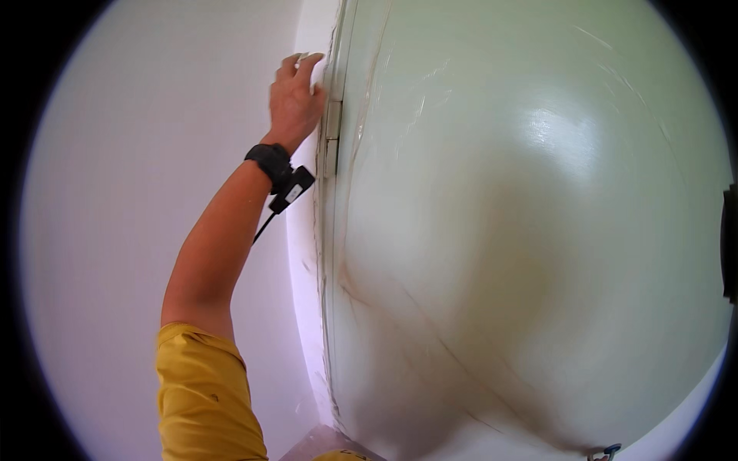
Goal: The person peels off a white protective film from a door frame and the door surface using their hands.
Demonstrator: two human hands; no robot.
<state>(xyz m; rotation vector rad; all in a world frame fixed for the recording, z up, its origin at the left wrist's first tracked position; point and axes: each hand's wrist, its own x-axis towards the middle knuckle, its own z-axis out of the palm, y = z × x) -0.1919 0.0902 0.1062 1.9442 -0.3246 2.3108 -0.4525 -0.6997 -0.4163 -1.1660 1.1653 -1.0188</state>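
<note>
My left hand (295, 98) is raised at the white strip of wall beside the frame (330, 230) of a pale green door (490, 201). Its fingers are bent and spread; a small whitish thing shows at the fingertips, too unclear to name or to tell if it is held. A black wrist strap with a small black device (292, 189) and cable is on that arm. At the bottom right edge, a sliver of my right hand (601, 458) shows beside a metal and dark blue tool part (612, 448); its grip is cut off by the picture's edge.
A metal hinge (332, 138) sits between frame and door, just below my left hand. Thin, wrinkled clear film appears to cover the door. A pale wall (132, 201) lies to the left. A black fitting (730, 242) stands at the right rim.
</note>
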